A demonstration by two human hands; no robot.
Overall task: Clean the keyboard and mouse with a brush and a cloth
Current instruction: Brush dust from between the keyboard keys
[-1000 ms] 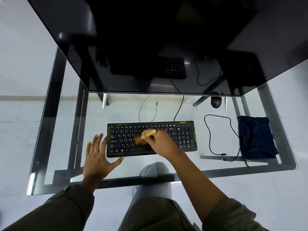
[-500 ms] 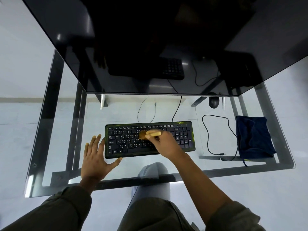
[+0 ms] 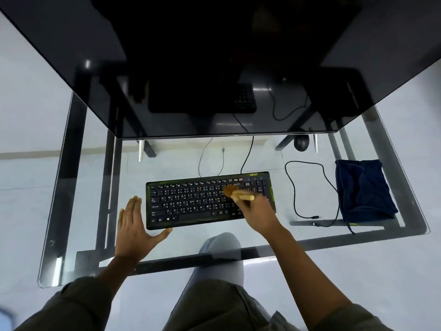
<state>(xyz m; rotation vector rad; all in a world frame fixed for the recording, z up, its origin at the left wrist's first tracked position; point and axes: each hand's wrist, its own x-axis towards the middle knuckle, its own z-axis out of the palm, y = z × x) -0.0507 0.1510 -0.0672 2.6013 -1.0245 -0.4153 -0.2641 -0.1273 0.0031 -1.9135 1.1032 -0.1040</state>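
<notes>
Glass desk [image 3: 90,187], seen from above. A black Acer keyboard [image 3: 191,201] lies at its centre, and the brush [image 3: 238,193] sets its bristles on the keys just left of the number pad. The right hand [image 3: 260,216] grips the pale handle. The left hand [image 3: 133,228] lies flat, fingers straight, at the keyboard's left end. Rightward come a looped black cable [image 3: 305,187] and a dark blue cloth [image 3: 362,189]. The mouse [image 3: 301,142] sits behind them, under a dark reflective panel [image 3: 214,56].

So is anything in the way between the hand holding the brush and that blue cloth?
Only a loose black cable, lying looped between the keyboard and the cloth. The right hand, gripping the brush, would have to pass over it; nothing else visible.
</notes>
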